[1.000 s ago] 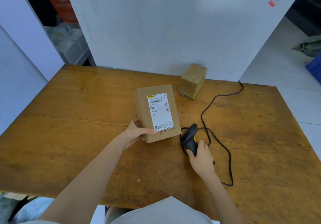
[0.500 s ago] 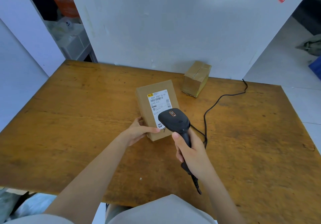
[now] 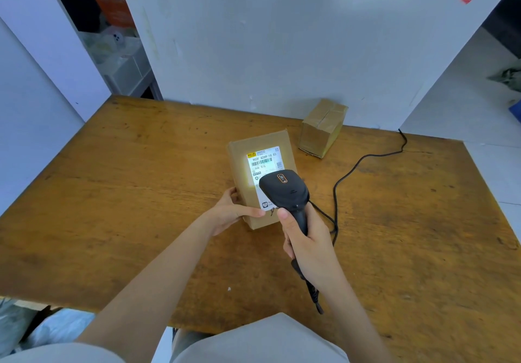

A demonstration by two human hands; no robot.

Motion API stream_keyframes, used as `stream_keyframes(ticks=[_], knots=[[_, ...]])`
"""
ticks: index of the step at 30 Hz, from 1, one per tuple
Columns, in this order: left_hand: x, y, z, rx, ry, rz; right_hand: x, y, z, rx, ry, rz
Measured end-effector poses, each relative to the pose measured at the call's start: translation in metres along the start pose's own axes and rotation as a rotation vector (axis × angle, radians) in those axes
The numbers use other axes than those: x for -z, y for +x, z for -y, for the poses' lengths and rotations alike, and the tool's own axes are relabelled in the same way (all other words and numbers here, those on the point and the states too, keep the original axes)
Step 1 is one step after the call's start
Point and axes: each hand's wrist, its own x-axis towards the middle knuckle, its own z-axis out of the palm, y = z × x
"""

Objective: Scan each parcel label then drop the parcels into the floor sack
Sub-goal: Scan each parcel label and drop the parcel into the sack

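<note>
I had raised the scanner [image 3: 284, 190], clasped in my right grip [image 3: 310, 240]; its light now hit the label [image 3: 263, 161] just ahead, scan likely underway. Left grip [image 3: 229, 213] held the parcel [image 3: 239, 162] alongside.

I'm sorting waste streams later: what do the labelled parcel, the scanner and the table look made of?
The labelled parcel looks like brown matte cardboard with folded edges; its label seems to be white printed paper. The scanner is probably black moulded plastic with a soft sheen. The table is worn, stained wood, its grain showing.
</note>
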Motion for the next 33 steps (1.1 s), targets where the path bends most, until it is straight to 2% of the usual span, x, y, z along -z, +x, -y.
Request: stream_keyframes(ticks=[9,14,18,23,29,33], knots=[[0.000,-0.002,0.000,0.003,-0.013,-0.002,0.000,0.000,-0.004,0.009,0.001,0.009],[0.002,0.000,0.003,0.008,-0.036,0.000,0.011,0.008,-0.025,0.008,-0.093,-0.168],[0.009,0.000,0.005,0.022,-0.092,-0.003,0.035,0.027,-0.061,-0.104,-0.371,-0.328],[0.013,-0.006,0.002,0.023,-0.143,-0.014,0.047,0.043,-0.108,-0.317,-0.891,-0.326],[0.017,-0.018,0.001,0.020,-0.149,-0.025,0.040,0.049,-0.135,-0.297,-1.109,-0.263],[0.020,-0.026,-0.001,0.013,-0.163,-0.037,0.035,0.044,-0.133,-0.306,-1.228,-0.287]])
